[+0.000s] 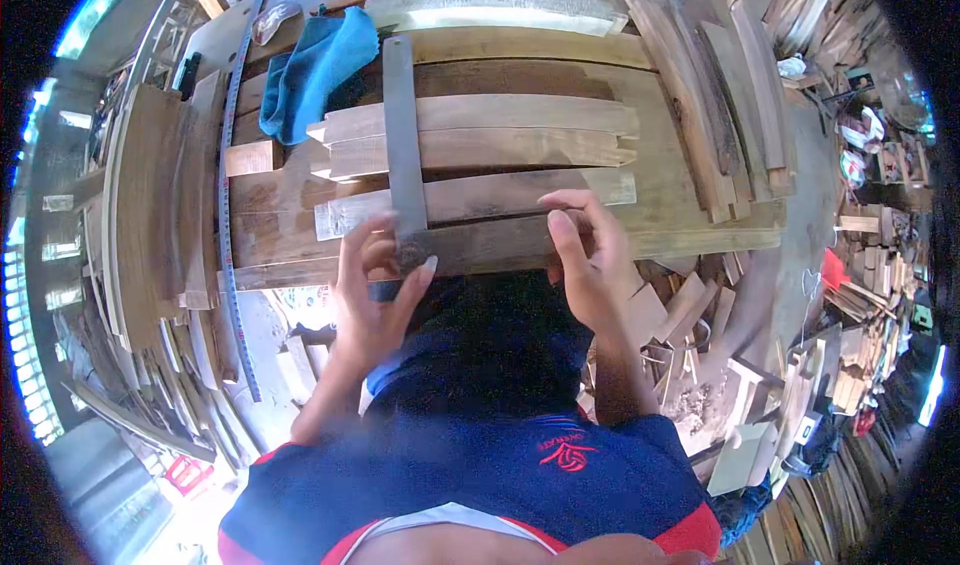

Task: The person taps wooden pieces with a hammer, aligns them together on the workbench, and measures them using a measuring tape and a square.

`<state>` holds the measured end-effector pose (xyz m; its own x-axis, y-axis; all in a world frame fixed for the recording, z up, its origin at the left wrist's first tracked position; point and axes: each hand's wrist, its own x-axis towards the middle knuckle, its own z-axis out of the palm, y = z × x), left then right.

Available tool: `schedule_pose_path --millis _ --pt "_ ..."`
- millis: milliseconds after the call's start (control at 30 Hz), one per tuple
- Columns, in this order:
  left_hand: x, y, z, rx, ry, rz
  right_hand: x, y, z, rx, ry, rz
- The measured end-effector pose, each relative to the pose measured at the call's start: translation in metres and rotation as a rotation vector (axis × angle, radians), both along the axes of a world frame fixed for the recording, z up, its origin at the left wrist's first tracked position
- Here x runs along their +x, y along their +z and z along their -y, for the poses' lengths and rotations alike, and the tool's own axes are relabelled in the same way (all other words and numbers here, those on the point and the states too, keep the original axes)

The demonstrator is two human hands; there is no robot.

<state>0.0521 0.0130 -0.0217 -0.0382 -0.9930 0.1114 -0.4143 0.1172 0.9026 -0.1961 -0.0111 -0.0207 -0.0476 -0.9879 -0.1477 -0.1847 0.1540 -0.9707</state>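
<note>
A try square with a dark wooden stock and a long grey metal blade [402,115] lies over the boards, its blade pointing away from me. My left hand [375,290] grips the corner where blade and stock meet, thumb on the near side. At the stock's other end, my right hand [590,255] pinches it between thumb and fingers. Beneath the blade are two pale wood pieces with notched ends [530,130], side by side. Another wood piece with a light end [530,190] lies right beyond the stock.
A blue cloth [325,65] lies at the back left, beside a small wood block [252,158]. A tape measure blade [228,165] runs along the left side. Long boards are stacked at left [140,195] and right [690,105]. Offcuts [685,305] litter the floor.
</note>
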Motion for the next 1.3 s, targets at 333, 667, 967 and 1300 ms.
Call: schedule_pose_path --millis 333,667,967,1300 --pt "0.02 0.028 0.019 -0.094 0.031 0.052 0.007 -0.013 0.007 -0.079 -0.081 -0.008" --pt "0.035 0.111 0.045 -0.987 -0.068 -0.373 0.017 0.001 0.008 0.035 -0.14 0.193" --pt "0.044 0.135 0.035 -0.982 -0.078 -0.6 0.018 -0.005 0.009 -0.029 -0.138 0.172" --pt "0.037 0.134 0.009 -0.947 -0.04 -0.546 0.019 -0.013 0.007 -0.075 -0.157 0.159"
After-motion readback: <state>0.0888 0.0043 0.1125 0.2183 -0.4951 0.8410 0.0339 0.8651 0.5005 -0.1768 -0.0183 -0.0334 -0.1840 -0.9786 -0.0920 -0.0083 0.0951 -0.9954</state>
